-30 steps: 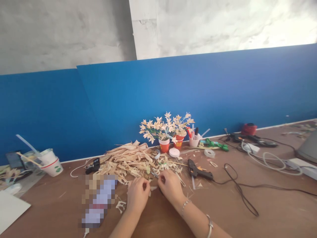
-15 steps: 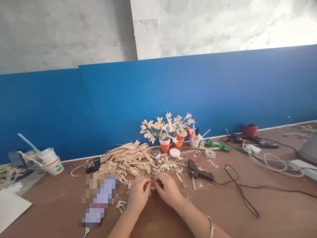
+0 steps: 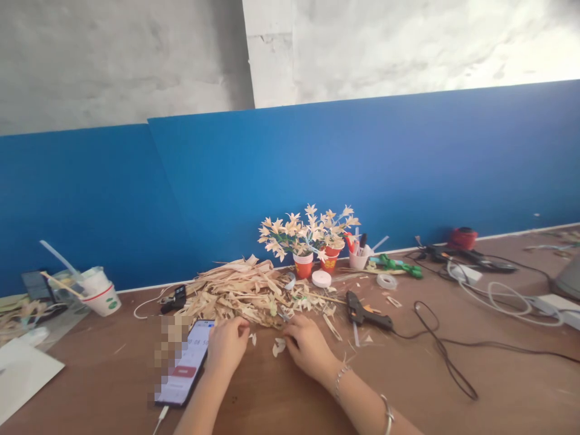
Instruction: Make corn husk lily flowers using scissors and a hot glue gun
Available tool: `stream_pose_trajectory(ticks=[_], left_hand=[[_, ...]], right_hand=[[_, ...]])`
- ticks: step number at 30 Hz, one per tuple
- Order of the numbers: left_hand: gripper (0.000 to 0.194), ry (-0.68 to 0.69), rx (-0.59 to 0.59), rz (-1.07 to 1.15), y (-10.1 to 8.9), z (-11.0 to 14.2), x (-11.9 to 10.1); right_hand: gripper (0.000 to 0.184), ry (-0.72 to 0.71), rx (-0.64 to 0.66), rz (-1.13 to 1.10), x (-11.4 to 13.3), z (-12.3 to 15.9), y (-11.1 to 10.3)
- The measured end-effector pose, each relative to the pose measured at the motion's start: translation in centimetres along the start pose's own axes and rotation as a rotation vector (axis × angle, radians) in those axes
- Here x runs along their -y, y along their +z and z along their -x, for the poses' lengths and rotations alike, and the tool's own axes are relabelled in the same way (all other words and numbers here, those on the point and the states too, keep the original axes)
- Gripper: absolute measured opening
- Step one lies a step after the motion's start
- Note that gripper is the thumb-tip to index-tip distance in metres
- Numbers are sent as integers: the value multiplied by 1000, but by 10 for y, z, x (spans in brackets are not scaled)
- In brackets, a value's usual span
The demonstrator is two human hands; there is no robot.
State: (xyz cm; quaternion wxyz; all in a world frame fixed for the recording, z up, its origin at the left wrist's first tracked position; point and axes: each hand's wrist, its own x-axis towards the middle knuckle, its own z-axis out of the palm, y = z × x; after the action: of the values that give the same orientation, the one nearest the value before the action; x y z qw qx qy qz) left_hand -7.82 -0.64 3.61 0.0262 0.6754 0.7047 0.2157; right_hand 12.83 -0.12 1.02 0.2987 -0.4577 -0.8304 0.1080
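Note:
My left hand [image 3: 229, 344] is curled with its fingers pressed together, beside the right edge of a phone [image 3: 188, 362] lying on the table. Whatever its fingertips may hold is hidden. My right hand [image 3: 310, 345] rests low at the front of a heap of dried husk strips [image 3: 240, 290], thumb and fingers drawn together. A small grey metal tip [image 3: 284, 314] pokes out by its fingertips; its kind is unclear. Pale petal-like scraps [image 3: 278, 347] lie on the table between the hands.
Behind the heap, husk flowers [image 3: 292, 228] stand in red cups [image 3: 302, 266]. To the right lie a glue gun [image 3: 367, 313] with its black cord, a tape roll [image 3: 386, 281] and a white round lid [image 3: 321, 278]. A white cup [image 3: 102, 299] stands left; a blue partition [image 3: 290, 169] runs behind.
My hands were together at the heap's front edge; the left has moved left toward the phone. My right hand has stayed nearly in place. The petal-like scraps between them now show more fully.

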Motion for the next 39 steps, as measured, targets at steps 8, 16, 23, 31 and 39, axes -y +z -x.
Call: stream_pose_trajectory(ticks=[8, 16, 23, 31, 39], left_hand=[[8, 91, 52, -98, 13, 7, -11], [12, 58, 47, -107, 14, 4, -5], [11, 46, -96, -116, 8, 4, -7], [17, 172, 17, 76, 13, 5, -13], [20, 301, 109, 249, 26, 13, -26]], right_hand=[[20, 88, -97, 22, -10, -3, -10], [20, 87, -75, 29, -11, -2, -8], [19, 147, -35, 56, -10, -4, -11], [18, 181, -36, 87, -10, -2, -10], [17, 188, 23, 91, -11, -2, -8]])
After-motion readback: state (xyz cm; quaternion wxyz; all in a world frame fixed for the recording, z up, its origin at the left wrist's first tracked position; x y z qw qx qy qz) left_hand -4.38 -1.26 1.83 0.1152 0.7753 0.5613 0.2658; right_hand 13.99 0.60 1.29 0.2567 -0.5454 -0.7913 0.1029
